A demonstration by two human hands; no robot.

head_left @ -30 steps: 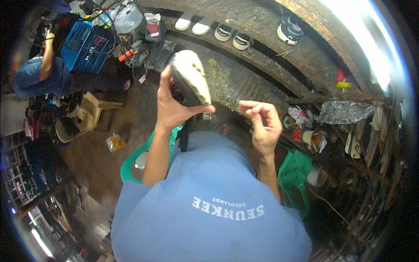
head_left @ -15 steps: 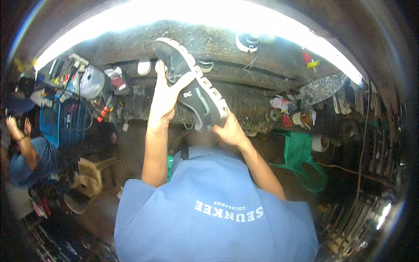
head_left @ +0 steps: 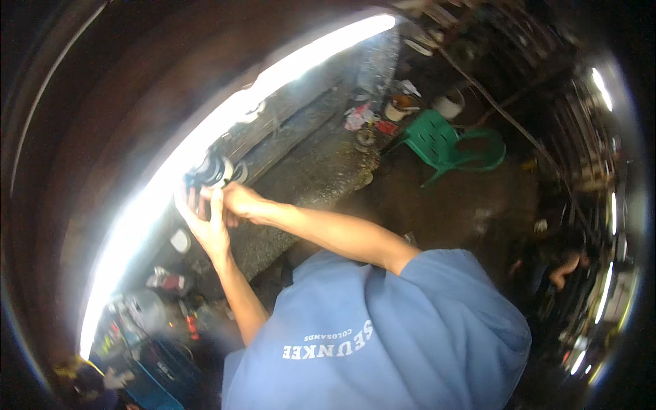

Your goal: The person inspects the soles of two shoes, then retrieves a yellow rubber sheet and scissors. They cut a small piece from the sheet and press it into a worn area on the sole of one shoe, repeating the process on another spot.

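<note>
A dark shoe with a pale, thick sole (head_left: 217, 169) is held up at the left, beside the glare of a lamp, and looks foreshortened and partly blurred. My left hand (head_left: 207, 229) grips it from below, thumb raised along the near side. Bent across my front, my right arm brings my right hand (head_left: 240, 201) against the shoe's near end, its fingers curled and partly hidden behind the left hand. Just beyond the shoe, a second pale-soled shape (head_left: 239, 171) shows by the bench, too blurred to name surely.
A worn bench (head_left: 301, 195) runs diagonally behind my hands, under a bright tube lamp (head_left: 147, 208). A green plastic chair (head_left: 441, 143) stands at the upper right, near a bucket (head_left: 398, 108). A blue crate (head_left: 160, 376) is at the lower left. Farther right, a person's arm (head_left: 566, 268) shows.
My view has turned, tilting the scene. The shoe, seen broadside before, now appears end-on and farther left. My right arm has swung across, bringing both hands close together.
</note>
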